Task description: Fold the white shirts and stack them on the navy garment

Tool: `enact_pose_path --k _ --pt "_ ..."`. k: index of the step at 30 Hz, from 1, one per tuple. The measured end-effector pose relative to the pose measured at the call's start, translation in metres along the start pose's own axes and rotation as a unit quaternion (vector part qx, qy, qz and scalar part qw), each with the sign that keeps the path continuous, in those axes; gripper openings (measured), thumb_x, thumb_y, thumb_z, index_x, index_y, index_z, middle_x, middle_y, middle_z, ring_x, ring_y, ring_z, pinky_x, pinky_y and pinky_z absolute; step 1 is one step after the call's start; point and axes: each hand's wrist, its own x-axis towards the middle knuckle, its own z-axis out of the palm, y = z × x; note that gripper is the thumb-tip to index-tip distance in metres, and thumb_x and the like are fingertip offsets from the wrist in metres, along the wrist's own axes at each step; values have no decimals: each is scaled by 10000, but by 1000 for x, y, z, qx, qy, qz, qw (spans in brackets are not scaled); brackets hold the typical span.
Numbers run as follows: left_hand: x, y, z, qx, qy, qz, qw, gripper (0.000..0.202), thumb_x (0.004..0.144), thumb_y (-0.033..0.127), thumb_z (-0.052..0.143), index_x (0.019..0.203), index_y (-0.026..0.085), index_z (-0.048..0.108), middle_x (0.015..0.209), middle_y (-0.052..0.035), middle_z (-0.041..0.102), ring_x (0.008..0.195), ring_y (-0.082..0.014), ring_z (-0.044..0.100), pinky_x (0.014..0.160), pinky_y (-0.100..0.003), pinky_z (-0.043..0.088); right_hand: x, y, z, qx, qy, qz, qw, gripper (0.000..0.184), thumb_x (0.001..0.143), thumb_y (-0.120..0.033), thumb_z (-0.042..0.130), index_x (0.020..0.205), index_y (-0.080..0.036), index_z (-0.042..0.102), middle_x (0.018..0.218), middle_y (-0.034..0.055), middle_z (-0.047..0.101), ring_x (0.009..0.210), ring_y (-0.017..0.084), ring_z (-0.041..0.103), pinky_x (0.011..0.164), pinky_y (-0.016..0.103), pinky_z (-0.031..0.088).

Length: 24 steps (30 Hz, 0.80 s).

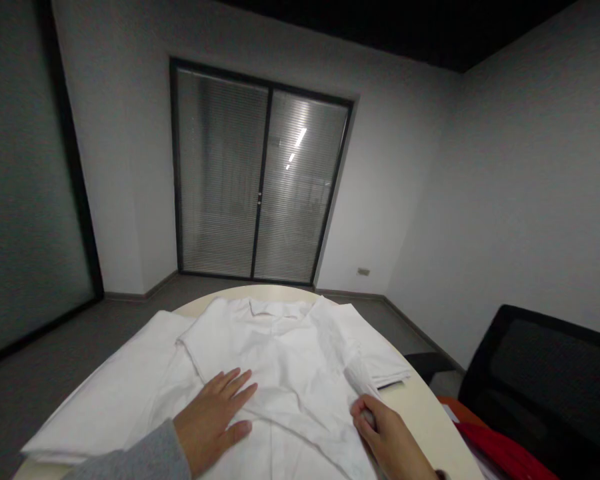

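Note:
A white shirt (280,353) lies spread over the round table, its collar at the far edge and creases running across its front. My left hand (217,420) rests flat on the left part of the shirt with the fingers spread. At the shirt's right side, my right hand (383,430) is closed with its fingers curled on a fold of the fabric. More white cloth (115,383) extends to the left of the shirt, and another flat white part lies at the far right. The shirt's lower end runs out of view.
Pale tabletop (437,427) shows along the right edge. A black mesh chair (545,380) stands at the right, with red cloth (505,450) on it. Beyond the table are glass doors (260,180) with blinds and grey walls.

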Motion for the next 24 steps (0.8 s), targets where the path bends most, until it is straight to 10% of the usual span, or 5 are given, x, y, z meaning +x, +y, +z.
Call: enact_pose_path --k 24 --pt "-1 -3 6 9 23 3 1000 611 1035 668 393 1545 355 512 1641 -29 427 1526 -311 383 1253 -536 335 0 1 1 3 -6 5 1000 271 865 -423 435 857 -221 615 745 8 612 696 189 532 674 307 370"
